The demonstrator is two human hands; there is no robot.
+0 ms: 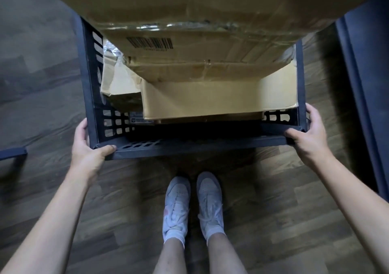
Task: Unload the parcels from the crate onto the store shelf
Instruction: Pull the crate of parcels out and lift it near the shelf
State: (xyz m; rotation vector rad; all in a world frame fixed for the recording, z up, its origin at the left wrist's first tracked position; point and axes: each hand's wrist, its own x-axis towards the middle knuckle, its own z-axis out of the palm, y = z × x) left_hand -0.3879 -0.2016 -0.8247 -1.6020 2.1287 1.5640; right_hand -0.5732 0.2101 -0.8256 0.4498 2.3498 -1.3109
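A dark blue slatted crate (189, 147) sits in front of me, seen from above, packed with several brown cardboard parcels. A large taped parcel (189, 6) tops the pile, with a barcode-labelled parcel (189, 46) under it and a plain box (210, 99) lower down. A crumpled smaller parcel (117, 80) leans at the crate's left side. My left hand (88, 147) grips the near left corner of the rim, thumb over the edge. My right hand (307, 135) grips the near right corner the same way.
Wood-pattern floor (42, 84) lies all around. My two feet in white sneakers (193, 204) stand just behind the crate. A dark blue frame (362, 84) runs along the right edge, and another dark blue piece (12, 154) juts in at the left.
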